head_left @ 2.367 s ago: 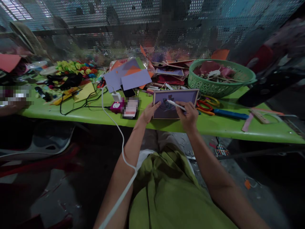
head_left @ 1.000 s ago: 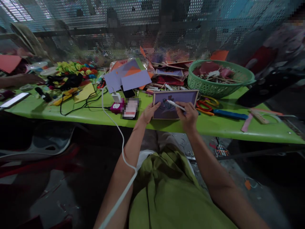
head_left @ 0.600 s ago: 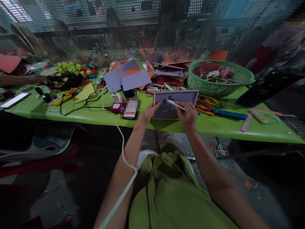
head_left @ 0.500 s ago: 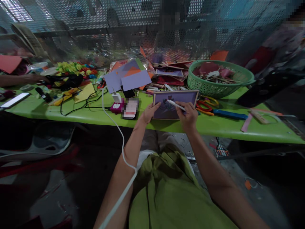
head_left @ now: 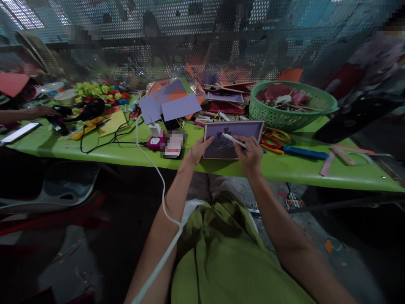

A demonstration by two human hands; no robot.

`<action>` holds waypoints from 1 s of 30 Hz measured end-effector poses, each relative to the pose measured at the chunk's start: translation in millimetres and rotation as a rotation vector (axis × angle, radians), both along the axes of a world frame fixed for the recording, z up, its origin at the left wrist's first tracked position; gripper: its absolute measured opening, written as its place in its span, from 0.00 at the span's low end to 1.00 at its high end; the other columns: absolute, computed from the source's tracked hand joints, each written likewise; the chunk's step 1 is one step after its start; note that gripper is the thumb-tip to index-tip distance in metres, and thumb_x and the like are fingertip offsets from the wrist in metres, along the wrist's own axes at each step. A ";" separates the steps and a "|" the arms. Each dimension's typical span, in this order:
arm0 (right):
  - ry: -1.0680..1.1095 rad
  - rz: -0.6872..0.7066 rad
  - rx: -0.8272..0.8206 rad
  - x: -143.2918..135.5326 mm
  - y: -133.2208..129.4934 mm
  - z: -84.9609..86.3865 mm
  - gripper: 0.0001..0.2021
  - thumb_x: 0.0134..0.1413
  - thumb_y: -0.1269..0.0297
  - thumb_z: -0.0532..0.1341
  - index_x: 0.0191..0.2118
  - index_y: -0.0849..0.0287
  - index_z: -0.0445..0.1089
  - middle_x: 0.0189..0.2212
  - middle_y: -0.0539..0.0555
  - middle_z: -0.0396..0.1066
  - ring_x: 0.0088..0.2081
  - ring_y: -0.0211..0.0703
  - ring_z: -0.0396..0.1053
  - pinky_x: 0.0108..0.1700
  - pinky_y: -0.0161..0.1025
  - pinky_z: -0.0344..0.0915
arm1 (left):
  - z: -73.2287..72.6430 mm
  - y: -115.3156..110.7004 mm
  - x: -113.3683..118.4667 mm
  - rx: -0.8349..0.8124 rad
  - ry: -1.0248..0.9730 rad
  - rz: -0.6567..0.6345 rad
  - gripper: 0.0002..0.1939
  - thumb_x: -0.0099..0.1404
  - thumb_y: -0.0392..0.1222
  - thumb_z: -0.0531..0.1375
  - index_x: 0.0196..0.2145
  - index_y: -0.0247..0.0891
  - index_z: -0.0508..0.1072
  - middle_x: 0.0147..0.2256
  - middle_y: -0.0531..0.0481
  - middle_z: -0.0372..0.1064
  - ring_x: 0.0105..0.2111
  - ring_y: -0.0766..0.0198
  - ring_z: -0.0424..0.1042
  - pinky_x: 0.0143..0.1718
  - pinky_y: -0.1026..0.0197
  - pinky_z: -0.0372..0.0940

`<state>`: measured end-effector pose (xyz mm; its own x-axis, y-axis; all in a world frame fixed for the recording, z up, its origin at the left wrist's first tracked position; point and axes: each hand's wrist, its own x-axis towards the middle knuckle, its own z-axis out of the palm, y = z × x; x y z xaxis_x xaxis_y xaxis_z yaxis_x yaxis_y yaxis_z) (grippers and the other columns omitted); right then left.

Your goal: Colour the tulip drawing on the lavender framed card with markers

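A shallow framed panel [head_left: 220,150], purple inside with a pale rim, stands tilted at the table's front edge. A dark butterfly-like figure shows on its purple face. My left hand [head_left: 200,148] grips the panel's left side, thumb over the rim. Between the fingers of my right hand [head_left: 251,153] is a white pen [head_left: 233,139], its tip at the figure. I cannot tell whether the tip touches the surface.
Behind the panel stands a green basket [head_left: 284,116] of scraps. Scissors [head_left: 274,141] and a blue-handled tool [head_left: 305,152] lie right. Leftward are a phone [head_left: 173,145], purple adapter [head_left: 155,142] and white cable [head_left: 158,166]. A co-worker's hand [head_left: 42,112] reaches in far left.
The co-worker's hand at far left has shifted slightly and now holds a dark object that lay on the table. My hands, the pen and the panel look almost unmoved.
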<state>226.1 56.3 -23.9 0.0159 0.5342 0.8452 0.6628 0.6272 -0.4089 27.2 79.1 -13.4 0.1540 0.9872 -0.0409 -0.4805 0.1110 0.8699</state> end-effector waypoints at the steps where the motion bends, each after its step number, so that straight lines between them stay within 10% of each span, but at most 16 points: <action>1: -0.001 0.001 -0.003 0.0 -0.2 0.0 0.13 0.72 0.53 0.58 0.44 0.52 0.78 0.38 0.56 0.83 0.38 0.50 0.76 0.42 0.47 0.74 | -0.3 0.2 -0.1 0.002 0.002 -0.003 0.20 0.53 0.48 0.79 0.40 0.37 0.83 0.38 0.47 0.84 0.49 0.50 0.82 0.56 0.50 0.73; 30: 0.010 0.028 0.034 -0.7 1.0 -1.7 0.13 0.72 0.52 0.59 0.44 0.51 0.79 0.38 0.55 0.83 0.38 0.51 0.77 0.43 0.48 0.74 | -4.7 1.8 0.1 -0.002 -0.004 -0.002 0.19 0.56 0.48 0.77 0.42 0.37 0.83 0.36 0.49 0.84 0.39 0.55 0.83 0.53 0.51 0.74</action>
